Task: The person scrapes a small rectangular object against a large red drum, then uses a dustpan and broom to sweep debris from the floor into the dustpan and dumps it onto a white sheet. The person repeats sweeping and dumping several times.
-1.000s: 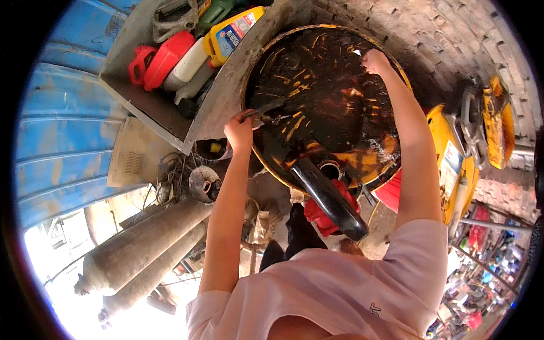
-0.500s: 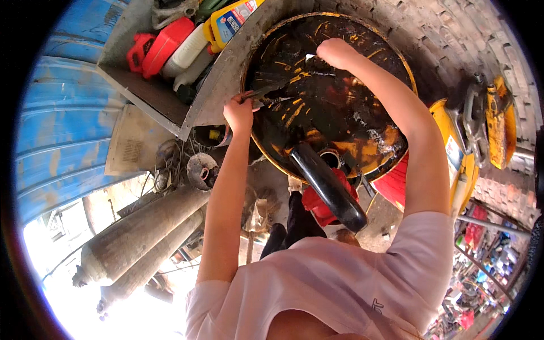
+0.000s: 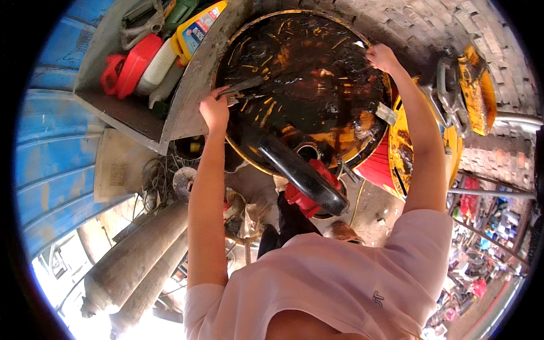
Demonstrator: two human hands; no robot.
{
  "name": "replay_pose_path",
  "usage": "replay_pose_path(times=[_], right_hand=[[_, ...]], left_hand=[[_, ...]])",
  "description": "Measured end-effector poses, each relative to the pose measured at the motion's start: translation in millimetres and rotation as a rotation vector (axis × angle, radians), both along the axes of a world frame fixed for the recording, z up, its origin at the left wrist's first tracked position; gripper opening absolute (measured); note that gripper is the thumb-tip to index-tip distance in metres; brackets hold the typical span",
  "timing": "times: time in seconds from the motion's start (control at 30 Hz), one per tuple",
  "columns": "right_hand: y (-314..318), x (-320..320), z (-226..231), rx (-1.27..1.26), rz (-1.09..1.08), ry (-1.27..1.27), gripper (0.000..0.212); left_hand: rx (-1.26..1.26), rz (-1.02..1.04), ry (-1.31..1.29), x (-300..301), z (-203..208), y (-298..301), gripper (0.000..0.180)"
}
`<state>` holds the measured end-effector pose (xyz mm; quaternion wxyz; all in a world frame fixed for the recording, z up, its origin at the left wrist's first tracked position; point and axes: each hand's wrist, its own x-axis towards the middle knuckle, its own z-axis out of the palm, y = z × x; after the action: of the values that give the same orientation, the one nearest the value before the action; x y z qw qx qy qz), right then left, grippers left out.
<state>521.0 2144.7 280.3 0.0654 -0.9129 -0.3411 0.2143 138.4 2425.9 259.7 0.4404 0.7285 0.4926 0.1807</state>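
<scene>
A large drum [image 3: 317, 54] with a yellow rim stands before me, its round top coated in black oily grime with yellow streaks. At its left rim my left hand [image 3: 214, 111] is closed around a dark, flat tool [image 3: 245, 86] that points in over the top; its exact kind is unclear. My right hand [image 3: 382, 58] is at the far right rim, fingers pinched, with a small white piece [image 3: 359, 44] at the fingertips. Near the front edge, a long black cylinder [image 3: 303, 177] lies slantwise above a red object [image 3: 303, 198]. A pale block [image 3: 386, 113] sits at the right rim.
A metal bin [image 3: 195, 96] at the left holds red, white and yellow jugs [image 3: 190, 34]. Long gas cylinders [image 3: 136, 255] lie at the lower left. Yellow containers [image 3: 476, 93] stand at the right by a brick wall [image 3: 493, 34]. Blue sheet metal [image 3: 54, 147] covers the left side.
My right hand has swept right, from over the drum's top to its far right rim, with the white piece. The whole view has shifted; my left hand still holds the dark tool.
</scene>
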Motion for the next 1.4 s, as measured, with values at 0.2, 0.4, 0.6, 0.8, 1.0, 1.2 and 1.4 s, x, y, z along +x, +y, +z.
replay_pose_path(times=[0.2,0.4,0.6,0.8,1.0,1.2,1.4], right_hand=[[-52.0,19.6,-45.4,-0.075,-0.249,0.084,0.020],[-69.3,42.6,-92.7,-0.002,-0.325,-0.016,0.017],[-51.6,-10.3,-49.7,0.000,-0.378,0.076,0.018],[-51.4,-26.3,-53.3,0.290,-0.562,0.228,0.019],[41.4,-68.5,-36.8,0.009,-0.029,-0.071,0.021],[107.3,-128.6,-22.5,0.098,0.047,-0.205,0.014],[132.5,-139.3,-32.5,0.051,0.079,-0.049,0.015]], left_hand=[[0.082,-0.031,0.039,6.9,-1.2,-0.4,0.021],[0.089,-0.046,-0.023,12.6,-15.6,0.6,0.022],[0.135,-0.049,0.007,4.6,-17.5,2.0,0.023],[0.080,-0.027,0.104,8.2,0.5,-7.7,0.023],[0.081,-0.021,0.090,7.7,0.3,-5.7,0.021],[0.170,-0.067,0.104,13.0,-8.4,-9.4,0.022],[0.195,-0.066,0.076,14.1,-22.0,-19.8,0.021]])
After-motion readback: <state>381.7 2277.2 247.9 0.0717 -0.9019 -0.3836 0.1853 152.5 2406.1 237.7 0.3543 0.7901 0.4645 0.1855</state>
